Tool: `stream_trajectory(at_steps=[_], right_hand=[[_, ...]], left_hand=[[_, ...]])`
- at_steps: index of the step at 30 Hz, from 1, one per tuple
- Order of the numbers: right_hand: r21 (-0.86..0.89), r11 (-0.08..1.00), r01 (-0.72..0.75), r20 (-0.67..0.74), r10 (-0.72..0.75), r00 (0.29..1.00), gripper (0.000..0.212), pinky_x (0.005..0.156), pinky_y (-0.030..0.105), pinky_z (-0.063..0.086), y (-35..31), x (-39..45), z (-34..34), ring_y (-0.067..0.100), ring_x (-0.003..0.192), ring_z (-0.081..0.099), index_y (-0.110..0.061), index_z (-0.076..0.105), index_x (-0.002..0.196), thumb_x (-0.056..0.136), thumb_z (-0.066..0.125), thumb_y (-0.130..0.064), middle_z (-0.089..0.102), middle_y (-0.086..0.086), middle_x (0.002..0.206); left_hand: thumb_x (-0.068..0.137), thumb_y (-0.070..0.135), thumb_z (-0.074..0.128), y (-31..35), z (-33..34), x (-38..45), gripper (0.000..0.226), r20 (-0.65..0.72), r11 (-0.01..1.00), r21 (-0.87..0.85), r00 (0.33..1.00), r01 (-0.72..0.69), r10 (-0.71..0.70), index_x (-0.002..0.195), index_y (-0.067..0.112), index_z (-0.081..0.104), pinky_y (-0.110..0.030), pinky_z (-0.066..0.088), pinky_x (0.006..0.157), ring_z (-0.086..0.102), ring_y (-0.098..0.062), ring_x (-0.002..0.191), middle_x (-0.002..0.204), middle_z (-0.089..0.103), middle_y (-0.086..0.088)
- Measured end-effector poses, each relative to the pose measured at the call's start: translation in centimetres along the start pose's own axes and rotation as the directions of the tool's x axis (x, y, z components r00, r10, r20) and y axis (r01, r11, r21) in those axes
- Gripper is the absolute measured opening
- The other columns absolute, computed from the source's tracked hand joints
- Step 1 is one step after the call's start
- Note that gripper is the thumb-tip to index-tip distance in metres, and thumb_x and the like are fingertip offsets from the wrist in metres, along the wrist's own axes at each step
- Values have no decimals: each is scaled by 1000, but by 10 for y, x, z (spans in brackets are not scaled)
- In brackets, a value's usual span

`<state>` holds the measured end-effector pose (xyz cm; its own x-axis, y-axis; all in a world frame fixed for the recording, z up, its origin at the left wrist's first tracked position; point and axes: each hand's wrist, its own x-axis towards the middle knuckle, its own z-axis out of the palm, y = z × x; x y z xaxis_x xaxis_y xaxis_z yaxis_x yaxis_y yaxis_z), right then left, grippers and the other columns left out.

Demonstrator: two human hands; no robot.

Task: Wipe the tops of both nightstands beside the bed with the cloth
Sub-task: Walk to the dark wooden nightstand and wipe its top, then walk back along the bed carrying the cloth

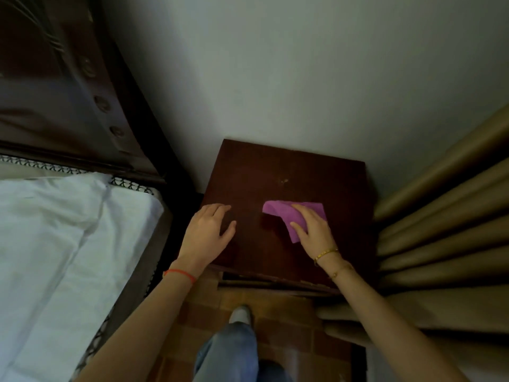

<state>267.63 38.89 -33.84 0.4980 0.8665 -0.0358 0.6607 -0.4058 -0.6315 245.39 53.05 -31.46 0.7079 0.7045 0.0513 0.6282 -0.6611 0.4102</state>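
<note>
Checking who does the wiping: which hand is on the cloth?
The right hand, with the gold bracelet, presses the purple cloth on the nightstand. The left hand, with the red string, rests bare.

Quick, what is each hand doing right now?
Left hand: open, fingers relaxed, resting on the nightstand top, holding nothing.
Right hand: open, fingers straight, pressing the purple cloth flat on the nightstand.

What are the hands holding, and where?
The right hand presses flat on the purple cloth's near right part, on the dark wooden nightstand. The left hand holds nothing.
</note>
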Motion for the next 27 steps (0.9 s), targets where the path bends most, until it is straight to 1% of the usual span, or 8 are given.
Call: stream_trajectory(at_steps=[6, 8, 11, 13, 17, 20, 23, 27], right_hand=[[-17, 999, -51, -56, 50, 997, 44, 93, 24, 41, -98, -38, -100, 19, 118, 53, -18, 46, 135, 94, 55, -26, 55, 2, 130], [-27, 999, -40, -61, 39, 997, 44, 94, 24, 39, -132, -47, -132, 20, 118, 52, -18, 46, 136, 94, 55, -27, 54, 2, 131], [-39, 999, 5, -45, -7, 999, 45, 94, 23, 39, -178, -59, -171, 19, 119, 52, -18, 45, 137, 94, 54, -29, 54, 2, 131], [-46, 998, 37, -27, -38, 999, 45, 96, 26, 41, -201, -64, -189, 19, 119, 52, -18, 44, 137, 94, 53, -28, 53, 2, 132], [-37, 995, 88, -1, -88, 996, 46, 99, 31, 43, -231, -65, -205, 19, 122, 50, -18, 42, 139, 94, 52, -27, 51, 2, 134], [-49, 991, 128, 16, -128, 992, 46, 96, 27, 41, -240, -61, -207, 20, 122, 51, -18, 42, 139, 94, 52, -26, 51, 4, 134], [-33, 984, 176, 46, -175, 984, 46, 93, 23, 39, -246, -56, -210, 20, 121, 51, -16, 43, 138, 94, 53, -25, 52, 4, 133], [11, 957, 290, 90, -290, 953, 44, 93, 24, 41, -251, -49, -213, 22, 117, 55, -13, 49, 133, 92, 58, -21, 57, 7, 128]], left_hand=[[92, 32, 56, 47, -127, -16, 37, -22, 1000, -23, 1000, 9, -10, 121, 10, 63, -37, 50, 88, 59, -23, 108, 113, 65, -5], [92, 29, 59, 58, -168, -22, 35, -44, 999, -29, 999, 21, -23, 121, 10, 63, -37, 49, 88, 59, -24, 107, 113, 66, -5], [92, 34, 53, 71, -224, -30, 39, -51, 999, -37, 998, 26, -28, 122, 11, 62, -38, 51, 89, 60, -25, 106, 113, 65, -6], [93, 33, 54, 76, -254, -38, 38, -68, 998, -42, 997, 35, -38, 123, 11, 61, -39, 51, 90, 59, -24, 107, 114, 65, -6], [93, 28, 60, 76, -289, -56, 35, -152, 997, -57, 986, 54, -62, 123, 11, 62, -37, 49, 93, 59, -22, 109, 116, 65, -6], [94, 29, 57, 76, -303, -68, 34, -169, 996, -31, 982, 85, -89, 123, 12, 62, -34, 48, 92, 59, -21, 108, 117, 65, -5], [94, 26, 59, 84, -311, -86, 31, -219, 990, 7, 967, 138, -133, 121, 12, 62, -26, 41, 91, 58, -20, 105, 115, 65, -4], [91, 22, 64, 100, -311, -109, 27, -297, 971, 22, 929, 238, -221, 117, 15, 64, -24, 38, 88, 56, -19, 104, 113, 66, -3]])
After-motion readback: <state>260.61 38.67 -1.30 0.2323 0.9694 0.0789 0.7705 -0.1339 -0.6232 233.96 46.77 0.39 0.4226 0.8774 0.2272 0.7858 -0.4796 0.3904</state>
